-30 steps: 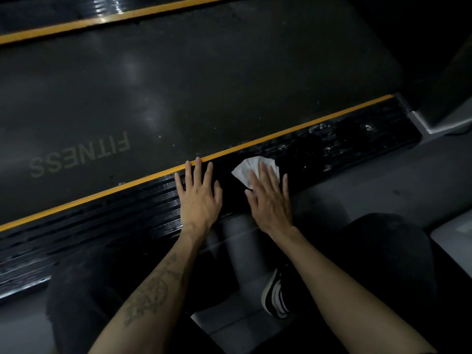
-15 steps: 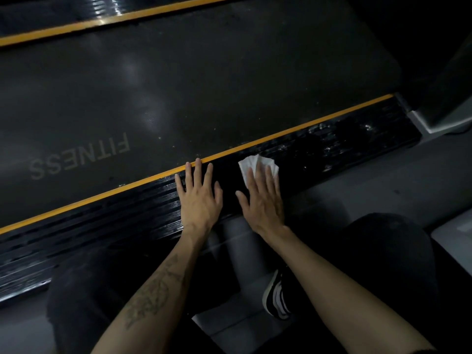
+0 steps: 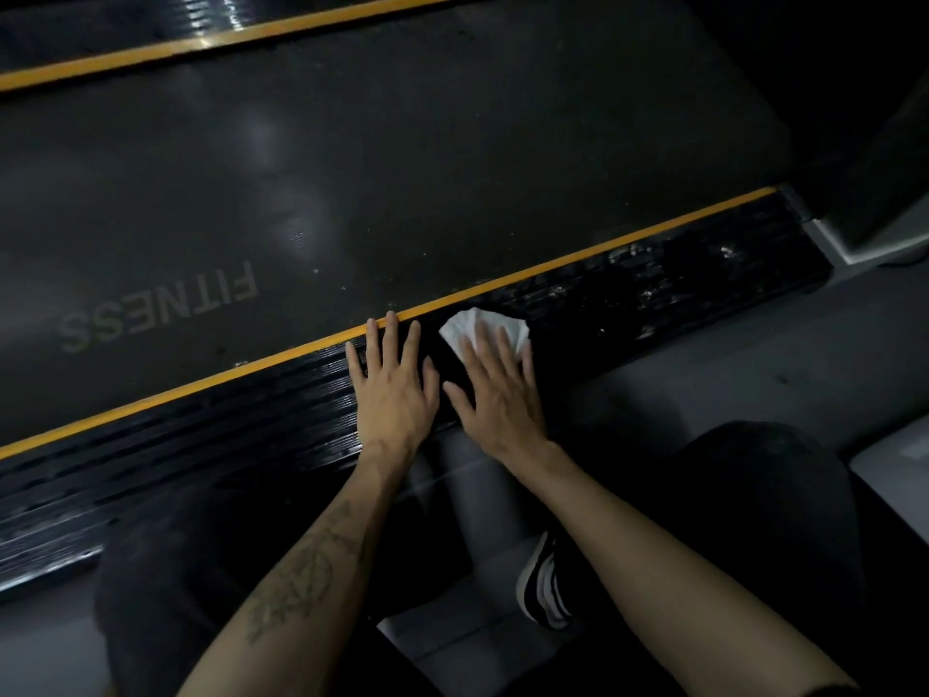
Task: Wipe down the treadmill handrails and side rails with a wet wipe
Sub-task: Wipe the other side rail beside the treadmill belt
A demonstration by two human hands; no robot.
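**Wiping the near side rail, palm flat on the wipe**

Pressing down with my right hand [image 3: 495, 389], I keep the wet wipe [image 3: 485, 328] pinned flat against the black ribbed side rail [image 3: 201, 440], fingers straight and spread over it rather than curled round it. Its white edge fans out beyond my fingertips, just short of the yellow stripe [image 3: 603, 254] that borders the treadmill belt [image 3: 402, 168]. My left hand [image 3: 392, 389] lies flat on the same rail just beside the right, fingers straight, holding nothing; I judge it is only bracing me.

The wipe looks thin, soft and light, so I expect it to bunch or slide out from under my palm if I push on one corner. Better to bear on its middle with the whole flat of the fingers. The ribs should give friction, but damp plastic may turn slick. To the right the rail shows patchy wet glints, which I read as a stretch already wiped. The stretch to the left looks streaky, and I cannot tell whether it has been done. No handrails are in view.
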